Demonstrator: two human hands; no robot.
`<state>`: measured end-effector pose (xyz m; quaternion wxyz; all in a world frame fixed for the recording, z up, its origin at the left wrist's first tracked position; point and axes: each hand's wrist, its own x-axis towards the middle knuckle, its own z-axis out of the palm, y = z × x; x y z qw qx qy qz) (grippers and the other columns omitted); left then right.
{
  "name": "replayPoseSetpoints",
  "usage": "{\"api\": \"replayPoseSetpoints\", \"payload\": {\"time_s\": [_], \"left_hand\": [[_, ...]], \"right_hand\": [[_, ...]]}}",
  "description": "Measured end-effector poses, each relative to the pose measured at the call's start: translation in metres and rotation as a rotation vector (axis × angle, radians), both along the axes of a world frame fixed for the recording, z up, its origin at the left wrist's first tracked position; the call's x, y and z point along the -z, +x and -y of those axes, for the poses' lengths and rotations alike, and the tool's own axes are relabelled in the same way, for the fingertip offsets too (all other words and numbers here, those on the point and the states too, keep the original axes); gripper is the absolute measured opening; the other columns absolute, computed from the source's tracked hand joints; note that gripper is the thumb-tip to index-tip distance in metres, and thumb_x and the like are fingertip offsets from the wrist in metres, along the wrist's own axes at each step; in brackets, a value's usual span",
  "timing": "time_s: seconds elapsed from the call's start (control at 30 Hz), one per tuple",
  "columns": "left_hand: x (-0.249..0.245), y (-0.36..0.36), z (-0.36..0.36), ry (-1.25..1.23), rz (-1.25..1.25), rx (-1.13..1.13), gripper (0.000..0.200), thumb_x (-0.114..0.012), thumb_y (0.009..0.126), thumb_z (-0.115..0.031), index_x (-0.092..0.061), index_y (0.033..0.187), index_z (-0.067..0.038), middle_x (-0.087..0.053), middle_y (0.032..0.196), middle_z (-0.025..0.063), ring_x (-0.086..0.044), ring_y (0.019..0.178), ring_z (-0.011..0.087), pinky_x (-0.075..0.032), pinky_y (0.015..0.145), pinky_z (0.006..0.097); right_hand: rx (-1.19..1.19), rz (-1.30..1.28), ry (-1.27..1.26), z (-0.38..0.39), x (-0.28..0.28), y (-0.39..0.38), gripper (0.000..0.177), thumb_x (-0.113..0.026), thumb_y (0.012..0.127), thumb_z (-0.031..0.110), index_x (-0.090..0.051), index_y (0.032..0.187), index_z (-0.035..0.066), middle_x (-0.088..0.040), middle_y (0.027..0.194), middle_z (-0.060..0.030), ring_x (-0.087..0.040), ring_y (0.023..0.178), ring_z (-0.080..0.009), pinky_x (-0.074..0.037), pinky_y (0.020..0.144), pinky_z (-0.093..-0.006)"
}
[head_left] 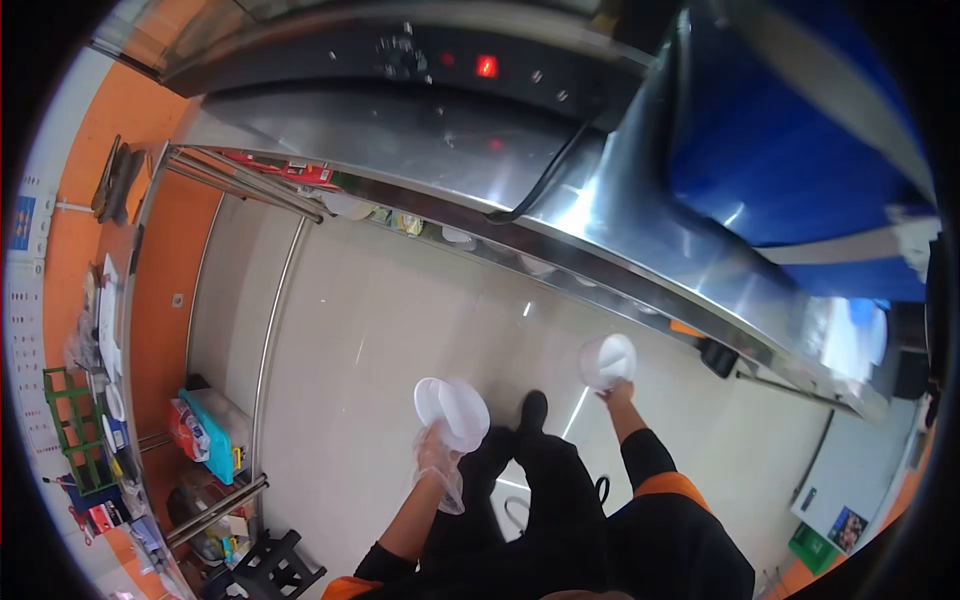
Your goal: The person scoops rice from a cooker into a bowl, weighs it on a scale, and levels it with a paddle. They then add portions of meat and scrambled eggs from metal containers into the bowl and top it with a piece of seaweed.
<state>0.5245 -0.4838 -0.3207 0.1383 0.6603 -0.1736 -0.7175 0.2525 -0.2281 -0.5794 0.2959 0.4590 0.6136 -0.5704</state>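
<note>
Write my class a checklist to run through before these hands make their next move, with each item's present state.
1. Left hand holding the left white container: ok.
2. Right hand holding the right white container: ok.
3. Containers apart from each other: ok.
4. Clear plastic tucked away from the left hand: not ok, hanging loose.
5. Red display lit: ok.
6. Containers clean: cannot tell.

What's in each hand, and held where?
Left hand: white, round plastic ware, by its near side. Right hand: white, round plastic container, by its near edge.
</note>
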Motion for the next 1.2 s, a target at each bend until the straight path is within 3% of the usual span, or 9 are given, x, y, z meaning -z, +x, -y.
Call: {"api": "replayPoseSetpoints", "payload": {"time_s": [0.17,0.37,0.63,0.8,0.9,0.97,1.03,1.1,1.2], "left_hand": [[0.112,0.021,0.013,-0.025,0.092,-0.057,0.048,-0.048,0.091,-0.031,-0.038,0.127,-0.001,-0.050,0.117,0.0173,-0.055,0.101,0.0337,-0.056,0.066,0.0441],[0.156,0.064,0.014,0.082,0.096,-0.158,0.043,-0.045,0.092,-0.032,-0.042,0.121,0.000,-0.054,0.104,0.0178,-0.060,0.084,0.0330,-0.054,0.055,0.0369],[0.061,0.151,0.014,0.159,0.153,-0.235,0.050,-0.039,0.093,-0.040,-0.038,0.126,-0.003,-0.057,0.105,0.0157,-0.061,0.080,0.0322,-0.049,0.060,0.0435],[-0.059,0.311,0.021,0.020,0.333,-0.560,0.040,-0.054,0.085,-0.036,-0.054,0.112,-0.007,-0.061,0.096,0.0108,-0.062,0.074,0.0258,-0.048,0.057,0.0390],[-0.104,0.403,0.017,-0.155,0.291,-0.977,0.040,-0.054,0.085,-0.039,-0.054,0.109,-0.007,-0.062,0.093,0.0097,-0.061,0.072,0.0248,-0.046,0.053,0.0375],[-0.111,0.432,0.010,-0.180,0.236,-1.164,0.040,-0.054,0.084,-0.041,-0.055,0.107,-0.007,-0.062,0.090,0.0089,-0.061,0.070,0.0242,-0.045,0.051,0.0365],[-0.114,0.437,0.019,-0.168,0.136,-1.263,0.045,-0.040,0.090,-0.041,-0.045,0.119,-0.007,-0.059,0.089,0.0088,-0.057,0.069,0.0248,-0.041,0.053,0.0345],[-0.119,0.447,0.052,-0.131,0.046,-1.275,0.041,-0.045,0.089,-0.036,-0.046,0.119,-0.008,-0.059,0.089,0.0097,-0.057,0.070,0.0280,-0.043,0.058,0.0391],[-0.104,0.486,0.121,-0.150,-0.042,-1.065,0.040,-0.048,0.085,-0.037,-0.052,0.111,-0.006,-0.060,0.083,0.0073,-0.058,0.065,0.0209,-0.044,0.054,0.0320]], "right_hand": [[0.124,-0.303,0.046,-0.011,0.253,-0.115,0.041,-0.052,0.084,0.020,-0.046,0.123,0.012,-0.053,0.117,-0.0102,-0.057,0.094,-0.0341,-0.051,0.067,-0.0521],[0.338,-0.332,-0.126,0.032,0.199,-0.180,0.052,-0.055,0.085,0.032,-0.042,0.129,0.009,-0.052,0.122,-0.0123,-0.055,0.104,-0.0288,-0.046,0.084,-0.0456],[-0.736,-0.192,0.064,0.053,0.147,-0.010,0.060,-0.052,0.087,0.034,-0.033,0.137,0.006,-0.049,0.125,-0.0184,-0.053,0.109,-0.0285,-0.039,0.095,-0.0425],[-2.050,-0.823,0.285,0.126,-0.022,0.201,0.019,-0.056,0.077,0.019,-0.064,0.083,0.004,-0.063,0.089,-0.0181,-0.061,0.083,-0.0311,-0.046,0.085,-0.0465],[-2.617,-1.225,-0.780,0.185,-0.065,0.257,0.031,-0.052,0.086,0.012,-0.055,0.116,0.006,-0.060,0.104,-0.0147,-0.058,0.096,-0.0247,-0.044,0.090,-0.0345],[-2.252,-0.484,-1.144,0.271,-0.249,0.287,0.031,-0.053,0.088,0.017,-0.055,0.116,0.005,-0.059,0.104,-0.0125,-0.058,0.095,-0.0240,-0.044,0.089,-0.0313],[-2.310,-0.263,-1.138,0.335,-0.191,0.308,0.035,-0.051,0.090,0.026,-0.054,0.118,0.004,-0.057,0.114,-0.0133,-0.058,0.100,-0.0245,-0.044,0.091,-0.0315],[-3.070,-1.064,-0.564,0.432,-0.205,0.318,0.040,-0.047,0.090,0.034,-0.057,0.114,0.002,-0.055,0.122,-0.0143,-0.057,0.103,-0.0287,-0.044,0.089,-0.0379],[-2.567,-1.142,-0.111,0.545,-0.304,0.352,0.034,-0.055,0.084,0.029,-0.060,0.106,0.003,-0.064,0.097,-0.0167,-0.061,0.089,-0.0304,-0.047,0.081,-0.0395]]}}
